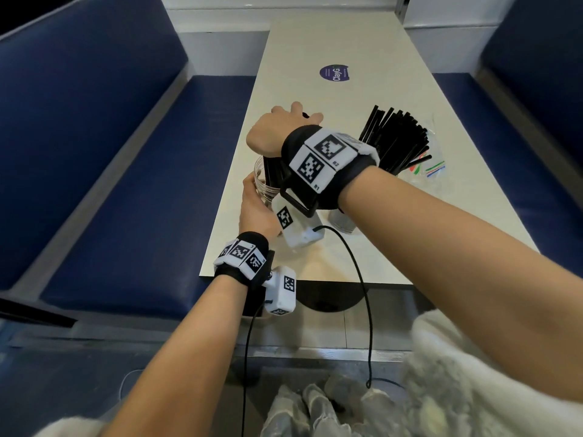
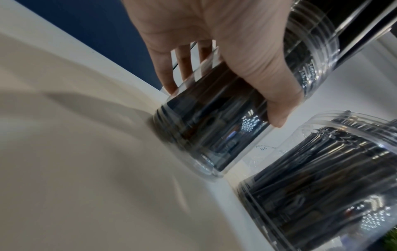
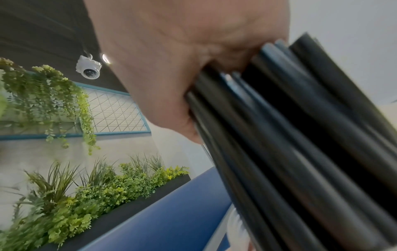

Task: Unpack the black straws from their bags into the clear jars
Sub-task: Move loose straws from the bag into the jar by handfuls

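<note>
Now I am partway through loading a bundle into the left jar, which stands near the table's left edge. My left hand wraps that jar low on its wall, thumb on the near side and fingers curled round the far side, so it is steadied and, in the left wrist view, tilted a little. Black straws already stand inside it. Above it my right hand is closed round a thick bundle of straws, gripping near the upper ends; in the head view their lower ends reach into the jar's mouth, though my wrist strap hides how deep they sit. Just right of this jar stands a second jar, already packed with straws, and in the head view it is mostly hidden under my right forearm. Farther right lies the loose pile of straws fanned out on their clear bag, so plenty is left to unpack. I judge the next move calls for easing the bundle straight down until the ends meet the bottom, keeping the left grip firm so the light jar does not tip, then loosening my right fingers slowly so no straw springs over the rim.
</note>
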